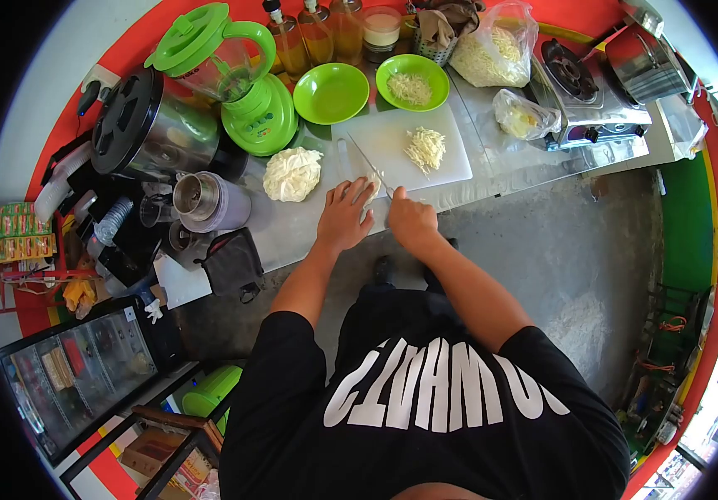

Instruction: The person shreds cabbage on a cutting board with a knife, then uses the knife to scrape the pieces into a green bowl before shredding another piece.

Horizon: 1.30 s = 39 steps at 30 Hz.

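My right hand [411, 221] is closed round the handle of a knife [365, 156], whose long thin blade points away and to the left over a white cutting board [384, 125]. Beside the blade, my left hand [345, 218] holds a small pale piece of cabbage [372, 187] at the board's near edge; the fingers partly hide it. A pile of shredded cabbage [426, 150] lies on the right half of the board. To the left of the board sits a cut head of cabbage [292, 174]. Behind it are an empty green bowl [331, 93] and another green bowl [443, 93] with shreds inside.
A green blender [261, 117], a dark-lidded container [125, 125] and a metal-topped grinder [200, 200] crowd the left. Bottles [317, 33] line the back. Rightward are a bag of shreds [492, 58], a smaller bag [526, 117] and a gas stove [584, 92] with a pot [647, 62].
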Available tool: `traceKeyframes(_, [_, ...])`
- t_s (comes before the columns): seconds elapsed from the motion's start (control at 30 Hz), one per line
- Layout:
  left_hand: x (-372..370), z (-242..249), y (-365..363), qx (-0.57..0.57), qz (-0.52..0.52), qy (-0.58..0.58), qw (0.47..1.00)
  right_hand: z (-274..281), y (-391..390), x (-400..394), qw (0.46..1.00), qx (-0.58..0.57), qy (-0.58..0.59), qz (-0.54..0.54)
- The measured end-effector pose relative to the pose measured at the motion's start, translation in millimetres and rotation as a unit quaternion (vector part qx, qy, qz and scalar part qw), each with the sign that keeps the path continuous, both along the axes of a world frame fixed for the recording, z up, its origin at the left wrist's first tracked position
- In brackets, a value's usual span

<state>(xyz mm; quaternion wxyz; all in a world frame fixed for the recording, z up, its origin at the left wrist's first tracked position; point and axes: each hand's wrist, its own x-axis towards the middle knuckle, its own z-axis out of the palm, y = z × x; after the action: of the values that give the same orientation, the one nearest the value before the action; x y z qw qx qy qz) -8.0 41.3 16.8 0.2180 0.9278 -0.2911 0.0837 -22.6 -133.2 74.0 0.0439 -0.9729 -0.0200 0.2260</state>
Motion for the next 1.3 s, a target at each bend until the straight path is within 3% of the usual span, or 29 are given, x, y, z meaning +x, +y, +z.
traceKeyframes(0.17, [0, 1, 0, -0.013, 0.006, 0.033, 0.999, -30, 4, 1, 0.999, -0.017, -0.036, -0.033])
traceKeyframes(0.37, [1, 3, 0, -0.005, 0.003, 0.017, 1.000, 7, 1, 9, 1.000, -0.007, -0.006, 0.011])
traceKeyframes(0.57, [0, 5, 0, -0.025, 0.006, 0.026, 0.999, -26, 3, -6, 0.999, -0.032, -0.042, -0.013])
traceKeyframes(0.77, [0, -2, 1, -0.020, 0.004, 0.020, 1.000, 12, 3, 11, 1.000, -0.013, 0.000, 0.025])
traceKeyframes(0.97, [0, 4, 0, -0.024, 0.007, 0.014, 1.000, -33, 5, -2, 0.998, -0.042, -0.044, -0.005])
traceKeyframes(1.17, [0, 1, 1, -0.015, 0.005, 0.010, 1.000, 2, 2, 9, 0.999, -0.019, -0.016, 0.025])
traceKeyframes(1.3, [-1, 2, 0, -0.019, 0.007, 0.012, 1.000, -29, 4, -7, 0.999, -0.013, -0.042, 0.000])
